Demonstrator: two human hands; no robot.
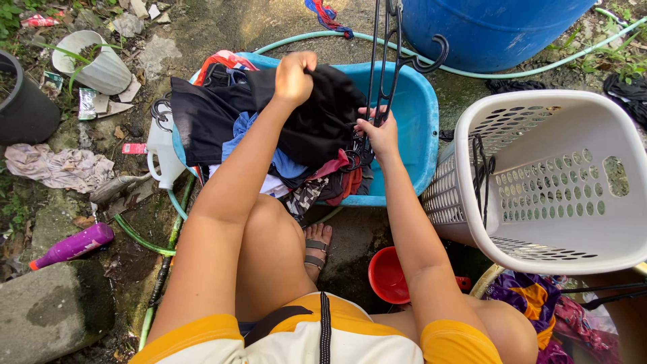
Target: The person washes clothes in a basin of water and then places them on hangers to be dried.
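My left hand (294,75) grips a black garment (323,121) and lifts it over the pile of clothes in a blue plastic basin (418,128). My right hand (381,135) holds a black plastic hanger (397,54) upright beside that garment, with more black hangers bunched below it at the basin's middle. The pile holds blue, red, white and patterned clothes.
A white perforated laundry basket (559,182) lies tilted at the right. A blue barrel (492,27) and a green hose (539,67) are behind. A red dipper (387,276), my sandalled foot (317,246), a white jug (162,152), a purple bottle (71,246) and a concrete block (54,310) are near.
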